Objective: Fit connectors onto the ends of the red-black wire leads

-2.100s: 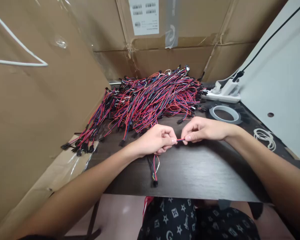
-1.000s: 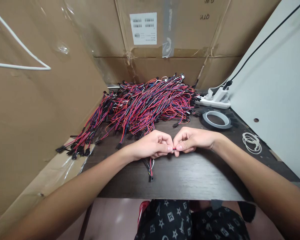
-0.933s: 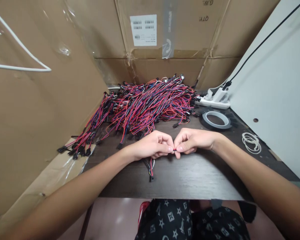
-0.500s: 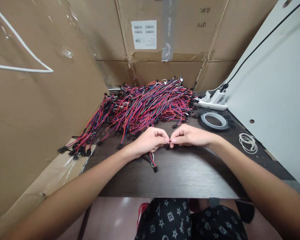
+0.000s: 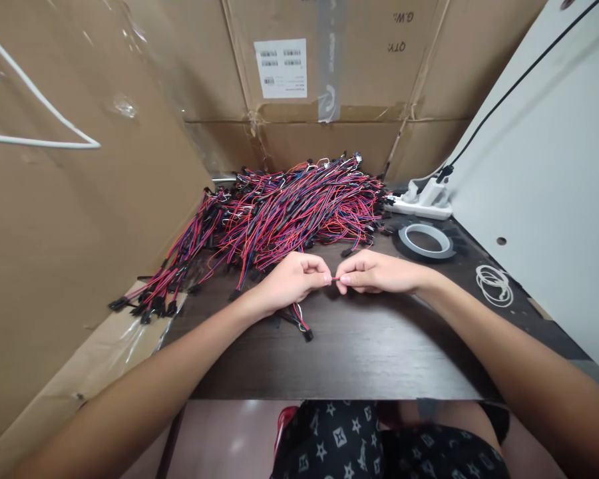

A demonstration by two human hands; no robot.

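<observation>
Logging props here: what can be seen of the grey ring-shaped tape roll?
The grey ring-shaped tape roll has a pale, plastic-looking band, an open centre and darker outer edge. It lies flat on the dark desk, in front of the white power strip; neither left hand nor right hand touches it.

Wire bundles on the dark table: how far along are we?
Done: possibly some of the pile at the back; dark sleeve-like sections show among its wires. In hand: one thin red wire, pinched between left hand and right hand. Left: at least that wire, I'd say, as both hands are on it. Can't tell whether the pile is finished or waiting.
</observation>
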